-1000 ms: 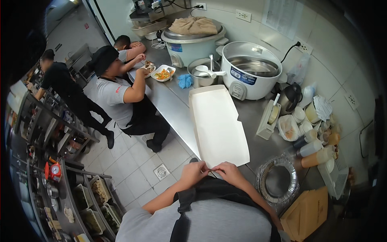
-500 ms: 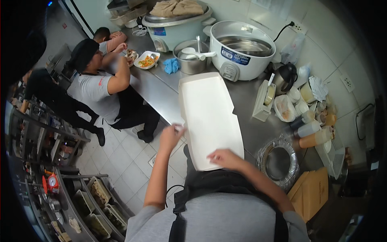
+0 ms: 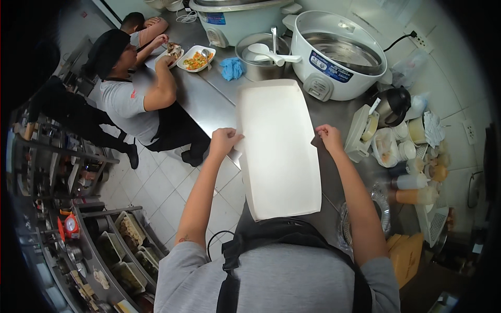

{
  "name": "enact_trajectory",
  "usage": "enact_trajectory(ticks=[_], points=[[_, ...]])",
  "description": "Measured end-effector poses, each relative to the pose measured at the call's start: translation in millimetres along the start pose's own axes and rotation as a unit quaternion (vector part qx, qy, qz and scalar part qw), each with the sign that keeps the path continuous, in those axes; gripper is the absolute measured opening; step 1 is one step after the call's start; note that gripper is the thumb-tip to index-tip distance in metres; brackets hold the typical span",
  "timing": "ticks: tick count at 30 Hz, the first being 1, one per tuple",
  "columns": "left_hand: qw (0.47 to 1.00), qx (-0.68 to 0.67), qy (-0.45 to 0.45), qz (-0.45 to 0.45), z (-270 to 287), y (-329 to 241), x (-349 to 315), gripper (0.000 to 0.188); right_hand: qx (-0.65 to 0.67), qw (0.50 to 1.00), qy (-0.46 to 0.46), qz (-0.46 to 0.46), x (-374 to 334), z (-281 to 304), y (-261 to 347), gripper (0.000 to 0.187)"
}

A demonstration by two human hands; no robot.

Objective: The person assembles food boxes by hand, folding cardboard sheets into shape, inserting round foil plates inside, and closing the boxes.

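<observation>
A long white cardboard box (image 3: pixel 281 151) with low sides lies open in front of me, from the steel table toward my waist. At its left edge my left hand (image 3: pixel 225 142) is closed, thumb and fingers pinched against the side wall. My right hand (image 3: pixel 330 139) is closed too, pinching a small dark flap (image 3: pixel 317 141) at the notch halfway along the box's right edge. The inside of the box is bare white.
Beyond the box stand a steel pot (image 3: pixel 261 57) with white ladles and a large white rice cooker (image 3: pixel 339 57). Right are sauce bottles (image 3: pixel 412 181), a foil ring (image 3: pixel 380 208) and brown cardboard (image 3: pixel 404 258). A co-worker (image 3: pixel 125 94) sits at left near a food dish (image 3: pixel 195 59).
My right hand has moved from inside the near end of the box out to its right edge. My left hand has shifted farther up along the left edge. The view has tilted slightly.
</observation>
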State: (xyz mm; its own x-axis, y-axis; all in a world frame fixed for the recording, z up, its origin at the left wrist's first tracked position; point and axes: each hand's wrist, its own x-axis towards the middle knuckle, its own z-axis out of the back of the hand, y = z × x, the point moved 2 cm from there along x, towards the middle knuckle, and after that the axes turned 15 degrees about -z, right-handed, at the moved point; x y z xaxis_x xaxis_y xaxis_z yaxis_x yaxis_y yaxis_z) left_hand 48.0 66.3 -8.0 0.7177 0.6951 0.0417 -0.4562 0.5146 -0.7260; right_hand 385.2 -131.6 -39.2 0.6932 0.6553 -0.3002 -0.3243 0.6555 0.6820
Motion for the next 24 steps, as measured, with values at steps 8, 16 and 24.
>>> enact_trajectory(ticks=[8, 16, 24], points=[[0.989, -0.073, -0.126, 0.005, 9, -17, -22, 0.019, 0.088, 0.994, 0.016, 0.062, -26, 2, 62, 0.023], [0.984, -0.096, -0.146, 0.029, -6, -22, -37, 0.02, -0.012, 0.995, -0.027, 0.096, -41, 10, 30, 0.038], [0.961, -0.131, -0.234, 0.07, -33, -53, -66, 0.025, 0.127, 0.985, -0.113, 0.021, -82, -14, 1, 0.035]])
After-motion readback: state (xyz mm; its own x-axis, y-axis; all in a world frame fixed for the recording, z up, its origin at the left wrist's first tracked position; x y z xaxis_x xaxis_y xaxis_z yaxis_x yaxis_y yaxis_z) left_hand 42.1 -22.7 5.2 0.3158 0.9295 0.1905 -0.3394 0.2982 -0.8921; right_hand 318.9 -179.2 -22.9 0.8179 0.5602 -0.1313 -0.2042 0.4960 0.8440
